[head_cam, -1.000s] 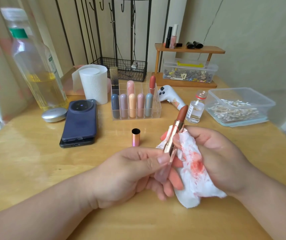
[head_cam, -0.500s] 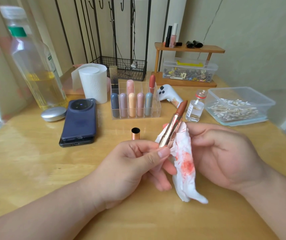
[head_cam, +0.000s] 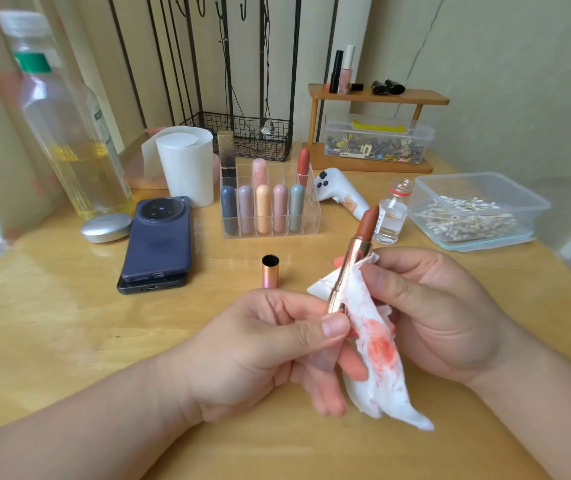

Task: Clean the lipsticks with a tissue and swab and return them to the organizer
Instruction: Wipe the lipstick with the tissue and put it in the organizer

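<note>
The lipstick tube (head_cam: 344,271) at centre is finished in pretty shiny rose-gold metal, while the brown bullet (head_cam: 368,223) looks matt. The tissue (head_cam: 377,348) is made of thin, crinkly paper, smeared red. The table (head_cam: 52,323) is done in glossy varnished wood, and the organizer (head_cam: 311,216) above centre is moulded from clear, smooth plastic.

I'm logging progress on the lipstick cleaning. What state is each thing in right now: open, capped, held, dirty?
lipstick: uncapped, bullet twisted up, tilted, gripped by the left hand.
cap: off, standing upright, open end up.
tissue: red-stained, held against the tube by the right hand.
organizer: holds capped lipsticks, some slots free.
swab box: open, swabs inside.
</note>
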`<action>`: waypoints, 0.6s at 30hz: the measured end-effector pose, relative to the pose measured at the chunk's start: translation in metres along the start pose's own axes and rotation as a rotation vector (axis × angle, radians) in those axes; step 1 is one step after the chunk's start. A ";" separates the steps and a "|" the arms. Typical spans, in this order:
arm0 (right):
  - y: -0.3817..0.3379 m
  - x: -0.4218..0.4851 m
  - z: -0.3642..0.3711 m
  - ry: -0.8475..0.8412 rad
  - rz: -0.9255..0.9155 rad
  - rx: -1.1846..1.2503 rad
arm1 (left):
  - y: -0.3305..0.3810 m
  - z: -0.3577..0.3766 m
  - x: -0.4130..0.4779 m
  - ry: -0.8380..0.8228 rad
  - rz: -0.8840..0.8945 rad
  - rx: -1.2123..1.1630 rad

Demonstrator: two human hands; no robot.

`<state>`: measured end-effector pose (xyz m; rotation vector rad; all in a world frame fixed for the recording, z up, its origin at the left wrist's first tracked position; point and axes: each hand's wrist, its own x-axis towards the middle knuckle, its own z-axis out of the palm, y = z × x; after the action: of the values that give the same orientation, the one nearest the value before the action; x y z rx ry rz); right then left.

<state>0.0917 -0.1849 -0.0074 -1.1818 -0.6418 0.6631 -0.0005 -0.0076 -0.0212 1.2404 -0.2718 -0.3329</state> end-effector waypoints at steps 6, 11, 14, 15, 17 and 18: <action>-0.004 -0.001 0.000 -0.004 -0.023 -0.085 | -0.010 0.000 0.002 0.296 0.067 0.156; -0.004 -0.002 0.002 -0.005 -0.045 -0.050 | -0.005 -0.001 0.000 0.055 0.005 0.081; -0.006 -0.005 0.007 -0.105 0.013 0.051 | -0.002 0.001 0.000 -0.083 -0.055 -0.038; -0.007 -0.005 0.006 -0.110 0.018 0.044 | -0.002 0.002 0.000 -0.079 -0.056 -0.022; -0.006 -0.003 0.004 -0.024 -0.019 -0.096 | -0.004 0.000 0.001 -0.014 -0.050 0.045; -0.005 -0.002 0.003 0.016 -0.041 -0.150 | -0.004 0.000 0.001 0.037 -0.042 0.086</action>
<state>0.0885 -0.1861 -0.0020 -1.3085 -0.7102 0.5782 -0.0002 -0.0096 -0.0252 1.3369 -0.2305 -0.3370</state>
